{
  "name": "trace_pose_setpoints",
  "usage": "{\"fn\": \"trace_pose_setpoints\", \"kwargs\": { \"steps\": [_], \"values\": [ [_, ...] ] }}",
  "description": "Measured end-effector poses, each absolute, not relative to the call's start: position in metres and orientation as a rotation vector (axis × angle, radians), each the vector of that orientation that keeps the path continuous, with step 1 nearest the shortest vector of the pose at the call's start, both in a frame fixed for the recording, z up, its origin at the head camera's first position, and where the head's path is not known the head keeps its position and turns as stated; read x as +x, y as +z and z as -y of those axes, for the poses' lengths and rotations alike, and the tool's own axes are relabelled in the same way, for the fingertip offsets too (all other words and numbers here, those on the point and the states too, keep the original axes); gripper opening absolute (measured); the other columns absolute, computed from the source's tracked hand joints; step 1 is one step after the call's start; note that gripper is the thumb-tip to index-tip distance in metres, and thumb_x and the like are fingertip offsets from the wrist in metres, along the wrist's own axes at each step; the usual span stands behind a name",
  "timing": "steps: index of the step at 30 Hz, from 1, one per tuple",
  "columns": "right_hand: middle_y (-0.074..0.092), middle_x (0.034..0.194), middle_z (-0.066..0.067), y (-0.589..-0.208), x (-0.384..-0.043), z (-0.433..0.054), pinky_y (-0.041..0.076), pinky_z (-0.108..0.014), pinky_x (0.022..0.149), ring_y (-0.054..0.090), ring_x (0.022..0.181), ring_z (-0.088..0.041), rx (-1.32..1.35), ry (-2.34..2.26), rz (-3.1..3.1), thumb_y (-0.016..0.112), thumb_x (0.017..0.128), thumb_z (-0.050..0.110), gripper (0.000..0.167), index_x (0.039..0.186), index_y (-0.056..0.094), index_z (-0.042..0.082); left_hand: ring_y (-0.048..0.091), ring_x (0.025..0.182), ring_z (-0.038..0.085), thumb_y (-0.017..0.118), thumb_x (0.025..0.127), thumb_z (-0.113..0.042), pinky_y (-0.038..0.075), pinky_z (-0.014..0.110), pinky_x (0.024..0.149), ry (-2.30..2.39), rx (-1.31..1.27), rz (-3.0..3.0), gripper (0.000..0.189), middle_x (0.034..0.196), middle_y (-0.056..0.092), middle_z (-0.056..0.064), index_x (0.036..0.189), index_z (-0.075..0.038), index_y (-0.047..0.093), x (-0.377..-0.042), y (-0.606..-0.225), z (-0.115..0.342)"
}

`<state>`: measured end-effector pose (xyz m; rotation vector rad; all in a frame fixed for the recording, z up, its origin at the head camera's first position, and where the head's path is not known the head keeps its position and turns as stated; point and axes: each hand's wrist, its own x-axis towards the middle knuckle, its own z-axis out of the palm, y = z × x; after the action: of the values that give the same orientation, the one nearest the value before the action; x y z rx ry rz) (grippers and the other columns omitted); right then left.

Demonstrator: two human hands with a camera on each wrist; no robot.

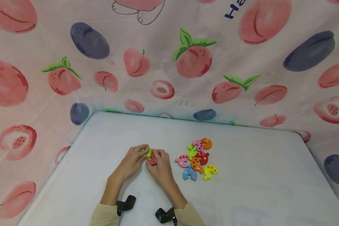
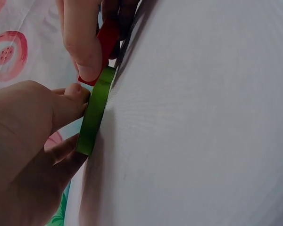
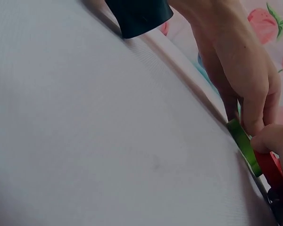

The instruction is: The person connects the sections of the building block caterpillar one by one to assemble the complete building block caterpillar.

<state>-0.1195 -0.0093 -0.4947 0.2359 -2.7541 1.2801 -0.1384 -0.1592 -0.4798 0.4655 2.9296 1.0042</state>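
My left hand (image 1: 133, 161) pinches a flat green puzzle piece (image 2: 95, 110) between thumb and fingers, just above the white table. Against it, my right hand (image 1: 161, 169) grips a red piece (image 1: 151, 160) that bears a white mark. The two pieces meet edge to edge or overlap slightly; which of these I cannot tell. In the right wrist view the green piece's thick edge (image 3: 245, 147) faces the camera, and the red piece (image 3: 272, 170) is partly covered by the right thumb. My fingers hide much of both pieces.
Right of the hands lies a cluster of several colourful pieces, among them a blue one (image 1: 190, 173), a yellow one (image 1: 210, 172) and an orange one (image 1: 206, 143). The white table (image 1: 257, 182) ends at a fruit-printed cloth (image 1: 164, 62) behind and at the sides.
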Motion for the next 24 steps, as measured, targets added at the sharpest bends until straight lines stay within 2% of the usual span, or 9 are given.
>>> {"fn": "trace_pose_setpoints", "kwargs": {
  "steps": [8,17,24],
  "values": [
    [0.057,0.121,-0.008,-0.4972,-0.1197,0.0087,0.054,-0.035,0.089,0.050,0.111,-0.021,0.258,1.228,2.761,0.074,0.084,0.026,0.050,0.130,0.060,0.010,0.042,0.132,0.029,0.058,0.097,-0.022,0.041,0.051,0.109,1.014,0.395,-2.920,0.038,0.143,0.053,0.005,0.133,-0.010,0.060,-0.1399,-0.4828,0.1580],
    [0.056,0.121,-0.009,-0.4988,-0.1196,0.0082,0.055,-0.035,0.089,0.051,0.111,-0.021,0.249,1.220,2.766,0.074,0.083,0.023,0.051,0.130,0.060,0.011,0.044,0.130,0.031,0.065,0.092,-0.024,0.042,0.052,0.107,1.033,0.384,-2.932,0.042,0.141,0.055,0.007,0.130,-0.007,0.061,-0.1408,-0.4834,0.1562],
    [0.057,0.123,-0.009,-0.4976,-0.1192,0.0065,0.054,-0.035,0.090,0.051,0.112,-0.022,0.288,1.196,2.747,0.073,0.086,0.027,0.054,0.135,0.057,0.009,0.045,0.129,0.033,0.066,0.092,-0.022,0.042,0.052,0.107,1.052,0.367,-2.952,0.040,0.139,0.057,0.007,0.129,-0.007,0.063,-0.1418,-0.4851,0.1558]
  ]
}}
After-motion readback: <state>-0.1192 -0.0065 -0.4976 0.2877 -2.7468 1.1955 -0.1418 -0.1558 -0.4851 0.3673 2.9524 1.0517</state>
